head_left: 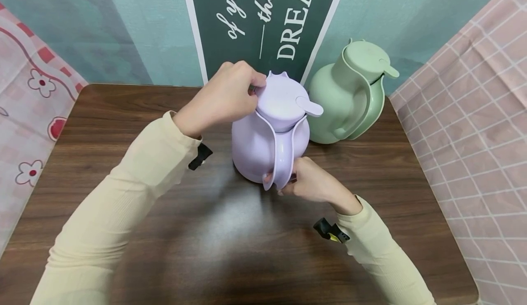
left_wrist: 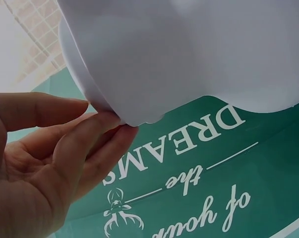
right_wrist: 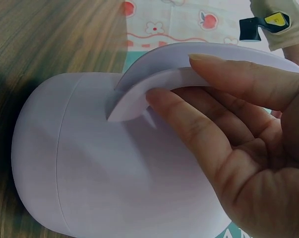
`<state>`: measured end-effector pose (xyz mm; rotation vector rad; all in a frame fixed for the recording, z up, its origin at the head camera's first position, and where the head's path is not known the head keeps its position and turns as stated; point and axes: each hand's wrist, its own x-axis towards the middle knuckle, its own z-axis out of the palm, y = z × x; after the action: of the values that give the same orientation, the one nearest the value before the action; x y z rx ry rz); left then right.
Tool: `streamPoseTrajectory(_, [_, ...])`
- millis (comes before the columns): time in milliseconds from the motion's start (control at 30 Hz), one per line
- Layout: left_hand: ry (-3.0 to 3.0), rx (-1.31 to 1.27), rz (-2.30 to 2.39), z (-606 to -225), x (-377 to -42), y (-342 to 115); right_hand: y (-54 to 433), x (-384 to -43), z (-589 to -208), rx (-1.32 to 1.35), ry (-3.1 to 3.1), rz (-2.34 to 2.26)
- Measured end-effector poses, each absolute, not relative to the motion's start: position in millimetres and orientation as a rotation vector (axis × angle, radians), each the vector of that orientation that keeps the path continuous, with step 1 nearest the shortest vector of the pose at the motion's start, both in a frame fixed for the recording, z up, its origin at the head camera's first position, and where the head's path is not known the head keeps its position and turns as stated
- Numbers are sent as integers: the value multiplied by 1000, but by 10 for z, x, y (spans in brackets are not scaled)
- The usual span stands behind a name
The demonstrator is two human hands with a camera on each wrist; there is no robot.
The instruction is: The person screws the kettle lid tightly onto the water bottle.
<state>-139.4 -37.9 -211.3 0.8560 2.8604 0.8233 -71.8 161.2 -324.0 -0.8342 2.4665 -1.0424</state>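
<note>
A lavender thermos jug (head_left: 251, 145) stands upright on the wooden table, its handle facing the front and its lid (head_left: 281, 98) on top. My left hand (head_left: 230, 88) is at the upper left of the jug, beside the lid. In the left wrist view, the fingertips (left_wrist: 107, 119) of that hand pinch the jug's rim near the spout. Low on the handle (head_left: 284, 156), my right hand (head_left: 310, 180) grips with fingers and thumb on either side. The right wrist view shows the handle's curved lower end (right_wrist: 139, 96) between them.
A green thermos jug (head_left: 329, 97) of the same shape stands close behind on the right. Behind the table hangs a teal cloth with a dark green lettered panel (head_left: 263, 30). Pink checked cloth (head_left: 481, 108) lines the right edge, and a flowered cloth (head_left: 29, 94) the left.
</note>
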Motion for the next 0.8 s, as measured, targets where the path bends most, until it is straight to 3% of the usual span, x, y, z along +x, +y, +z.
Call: streamPoseTrajectory(800, [2911, 906, 755, -2143, -1266, -386, 1613, -719, -3226, -808, 2472, -1027])
